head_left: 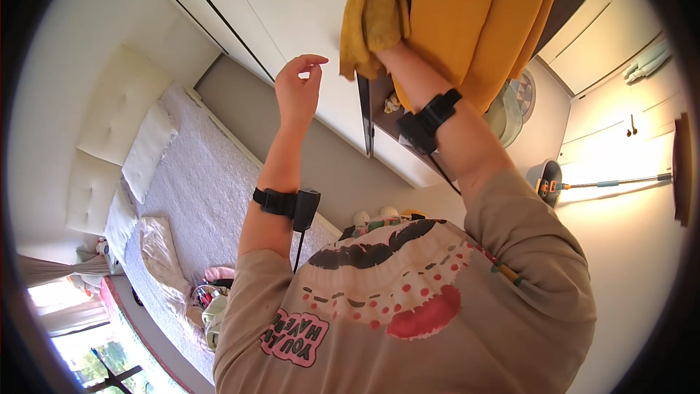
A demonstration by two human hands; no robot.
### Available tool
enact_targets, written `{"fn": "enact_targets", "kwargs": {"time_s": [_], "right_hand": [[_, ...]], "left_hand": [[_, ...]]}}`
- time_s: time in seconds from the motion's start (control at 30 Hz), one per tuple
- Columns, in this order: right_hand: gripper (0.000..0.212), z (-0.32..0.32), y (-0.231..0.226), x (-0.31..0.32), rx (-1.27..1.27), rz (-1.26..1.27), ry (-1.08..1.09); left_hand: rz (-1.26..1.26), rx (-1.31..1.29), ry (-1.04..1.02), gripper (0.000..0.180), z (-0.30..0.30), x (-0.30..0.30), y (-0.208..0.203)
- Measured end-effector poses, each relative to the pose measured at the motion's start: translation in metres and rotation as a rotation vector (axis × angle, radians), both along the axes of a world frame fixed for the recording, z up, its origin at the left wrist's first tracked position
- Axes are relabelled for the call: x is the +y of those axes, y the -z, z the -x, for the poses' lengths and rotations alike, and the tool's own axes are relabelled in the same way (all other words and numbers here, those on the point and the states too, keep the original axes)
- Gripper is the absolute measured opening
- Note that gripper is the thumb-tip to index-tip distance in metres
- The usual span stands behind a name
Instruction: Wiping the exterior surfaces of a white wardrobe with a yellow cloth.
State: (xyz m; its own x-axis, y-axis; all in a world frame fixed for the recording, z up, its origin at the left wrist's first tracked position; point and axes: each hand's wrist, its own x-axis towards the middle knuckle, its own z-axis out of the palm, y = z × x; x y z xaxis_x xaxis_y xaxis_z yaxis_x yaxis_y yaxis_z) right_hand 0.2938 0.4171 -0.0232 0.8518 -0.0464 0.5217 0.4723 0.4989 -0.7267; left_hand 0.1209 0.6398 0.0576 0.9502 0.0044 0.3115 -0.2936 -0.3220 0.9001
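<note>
My right hand [389, 58] is raised and buried in a mustard-yellow cloth [467, 14] that hangs by an open white wardrobe door [313, 22]; only the wrist and a black wrist strap show, and the fingers are hidden by a bunched fold of the cloth. My left hand [299, 91] is lifted in the air to the left of the cloth, apart from it, its fingers loosely curled with thumb and forefinger close together and nothing in them. A black strap with a small box and cable sits on my left forearm.
A bed [197, 190] with a pale textured cover, cream pillows [146, 149] and a padded headboard lies to the left. Small clutter [208, 295] sits on its near end. A mop and bucket [550, 179] stand at the right by white cabinets.
</note>
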Motion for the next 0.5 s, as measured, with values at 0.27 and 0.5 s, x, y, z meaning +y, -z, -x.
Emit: {"fn": "enact_targets", "kwargs": {"time_s": [0.27,0.5], "right_hand": [[0.03,0.099,0.123,0.076,0.351,-1.0,-0.245],[0.032,0.141,0.201,0.098,0.141,-1.907,-0.672]], "left_hand": [[-0.094,0.084,-0.04,0.018,0.014,0.02,0.038],[-0.105,0.116,0.026,0.018,0.023,0.022,0.051]]}}
